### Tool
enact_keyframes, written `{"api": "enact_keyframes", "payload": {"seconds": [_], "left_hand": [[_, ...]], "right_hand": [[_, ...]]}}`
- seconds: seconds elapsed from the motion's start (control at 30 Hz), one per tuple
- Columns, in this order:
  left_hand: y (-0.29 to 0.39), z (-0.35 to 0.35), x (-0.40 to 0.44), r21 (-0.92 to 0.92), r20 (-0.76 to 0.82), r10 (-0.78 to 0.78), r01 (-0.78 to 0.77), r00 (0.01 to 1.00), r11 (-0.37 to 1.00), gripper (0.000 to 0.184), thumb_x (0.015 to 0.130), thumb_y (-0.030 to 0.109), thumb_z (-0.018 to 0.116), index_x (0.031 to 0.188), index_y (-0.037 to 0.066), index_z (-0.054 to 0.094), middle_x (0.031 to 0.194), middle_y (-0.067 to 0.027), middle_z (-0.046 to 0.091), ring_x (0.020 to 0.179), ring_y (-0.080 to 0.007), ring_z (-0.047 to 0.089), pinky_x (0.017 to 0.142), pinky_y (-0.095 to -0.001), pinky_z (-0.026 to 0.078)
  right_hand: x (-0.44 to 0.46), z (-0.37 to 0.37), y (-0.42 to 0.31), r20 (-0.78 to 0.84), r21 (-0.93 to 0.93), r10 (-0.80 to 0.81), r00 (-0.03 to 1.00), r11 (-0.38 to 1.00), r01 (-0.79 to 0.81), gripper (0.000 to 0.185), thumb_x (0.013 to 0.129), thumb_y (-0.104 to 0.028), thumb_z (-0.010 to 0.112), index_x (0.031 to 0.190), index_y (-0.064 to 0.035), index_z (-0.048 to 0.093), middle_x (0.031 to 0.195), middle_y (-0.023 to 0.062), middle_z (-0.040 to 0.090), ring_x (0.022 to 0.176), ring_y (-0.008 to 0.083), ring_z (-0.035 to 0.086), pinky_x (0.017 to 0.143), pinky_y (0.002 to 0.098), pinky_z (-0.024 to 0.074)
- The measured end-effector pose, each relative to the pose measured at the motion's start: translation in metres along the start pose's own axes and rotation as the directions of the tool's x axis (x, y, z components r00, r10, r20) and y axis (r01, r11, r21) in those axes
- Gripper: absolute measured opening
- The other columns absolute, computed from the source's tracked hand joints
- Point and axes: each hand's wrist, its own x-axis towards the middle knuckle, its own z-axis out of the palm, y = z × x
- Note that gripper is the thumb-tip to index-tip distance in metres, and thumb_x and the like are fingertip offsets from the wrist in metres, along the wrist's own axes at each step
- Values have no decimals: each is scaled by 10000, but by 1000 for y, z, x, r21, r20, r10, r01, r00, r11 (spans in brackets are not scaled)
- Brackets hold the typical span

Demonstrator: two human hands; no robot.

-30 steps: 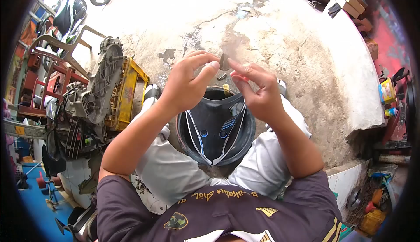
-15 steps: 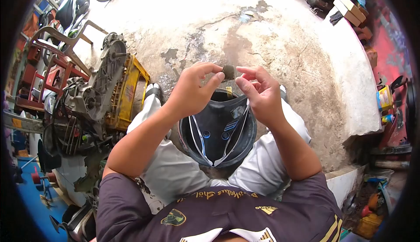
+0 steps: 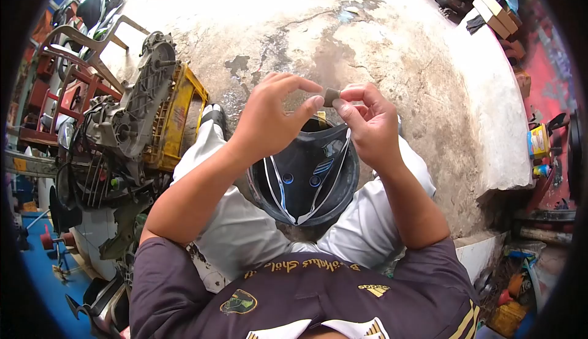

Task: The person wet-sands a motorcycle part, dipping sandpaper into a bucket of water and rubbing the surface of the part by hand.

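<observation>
A small, dark grey-brown square piece (image 3: 331, 97), perhaps folded sandpaper, is pinched between the thumb and fingers of my right hand (image 3: 370, 121). My left hand (image 3: 267, 115) is at the piece's left side, its thumb and forefinger spread apart; whether a fingertip still touches the piece I cannot tell. Below both hands, between my knees, a glossy black motorcycle body panel (image 3: 300, 170) with white and blue stripes rests tilted in a round black tub (image 3: 343, 199).
On my left, a metal engine casing (image 3: 147, 94) leans at a yellow crate (image 3: 184, 109), near a plastic chair (image 3: 92, 41). A raised concrete ledge (image 3: 496, 124) runs along the right. Cracked concrete floor (image 3: 416, 63) stretches ahead, with boxes (image 3: 495, 13) at the far right.
The small square piece has passed from my left fingers to my right fingers and shifted slightly right. My left thumb and forefinger have parted. The camera view has shifted slightly.
</observation>
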Motion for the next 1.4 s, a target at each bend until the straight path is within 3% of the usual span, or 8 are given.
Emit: {"api": "enact_keyframes", "payload": {"seconds": [0.1,0.33,0.43,0.53,0.6,0.83,1.1,1.4], "left_hand": [[2,0,1,-50,-48,26,-29,998,998,189,898,205,779,1014,56,781,1040,-140,738,1113,-329,641,1021,-426,475],[2,9,3,-105,27,1,2,1000,994,177,878,193,791,984,52,771,1045,-138,730,1106,-321,638,1004,-424,476],[1,12,3,-77,28,15,-13,999,997,169,878,187,788,963,44,761,1036,-140,723,1097,-321,639,999,-424,475],[0,14,6,-91,19,26,-24,999,996,171,885,199,778,950,42,755,1022,-138,716,1088,-324,639,1001,-428,473],[-2,12,7,-15,22,60,-59,998,998,170,893,171,770,993,35,756,1066,-99,748,1065,-239,673,941,-383,500],[10,16,3,19,48,32,-33,998,999,210,907,216,761,993,25,760,1057,-120,736,1081,-277,668,995,-402,493],[2,26,-11,23,33,34,-35,999,999,232,921,236,771,1000,18,759,1052,-131,736,1086,-297,665,1001,-410,492],[-29,39,-9,-90,-17,-29,27,999,996,235,941,220,746,1050,12,749,1059,-137,741,1052,-291,696,959,-409,513]], "right_hand": [[-3,-3,-3,71,34,115,991,993,-117,148,963,-119,715,1065,-11,722,993,78,724,931,163,707,829,329,560],[-9,-7,-3,65,-11,120,991,993,-119,151,970,-120,700,1064,-3,701,987,95,737,917,182,720,833,320,564],[-6,-7,7,74,-14,29,997,1000,-28,153,980,-114,681,1092,-9,676,987,94,735,929,172,721,811,309,563],[-5,-5,8,111,88,27,993,995,-37,139,999,-98,650,1113,-20,650,959,75,717,876,122,691,744,281,540],[-3,-5,8,91,18,13,996,1000,-14,119,1017,-81,618,1125,-34,637,908,40,679,789,61,616,672,246,491],[-1,-8,3,50,18,-53,997,998,52,148,1025,-87,602,1153,-60,672,843,-18,617,691,11,475,598,215,394],[-10,-6,-1,78,-29,-45,996,998,47,168,1023,-107,618,1163,-57,696,842,-5,642,742,44,541,675,234,454],[-4,4,8,111,-153,12,994,988,5,224,1012,-123,652,1214,-34,690,932,90,738,826,114,680,760,296,532]]}}
